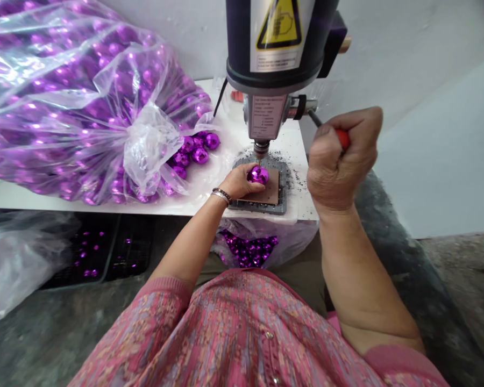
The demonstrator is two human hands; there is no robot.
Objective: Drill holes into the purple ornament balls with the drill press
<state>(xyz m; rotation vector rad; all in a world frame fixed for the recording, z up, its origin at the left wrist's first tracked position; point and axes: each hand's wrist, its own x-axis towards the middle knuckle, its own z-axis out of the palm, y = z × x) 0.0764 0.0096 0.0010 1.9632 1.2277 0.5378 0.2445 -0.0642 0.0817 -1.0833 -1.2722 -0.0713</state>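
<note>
A shiny purple ball [258, 175] with a faceted, mirror-like surface is gripped between the thumb and fingers of my left hand [241, 181]. It rests on a brown board [269, 189] lying on the grey base [283, 199] of a small drill press [266, 115]. Right above the ball is the drill bit [260, 160]; whether it touches the ball I cannot tell. My right hand [341, 156] is closed in a fist around the red-tipped lever [342, 138] at the drill press's right side.
A large clear bag [148, 145] full of purple balls lies on the white table [210, 201] at left, with several loose balls [200, 155] by its mouth. Dark shavings scatter around the base. An open plastic bag [296, 242] with purple balls hangs below the table edge. Dark crates stand lower left.
</note>
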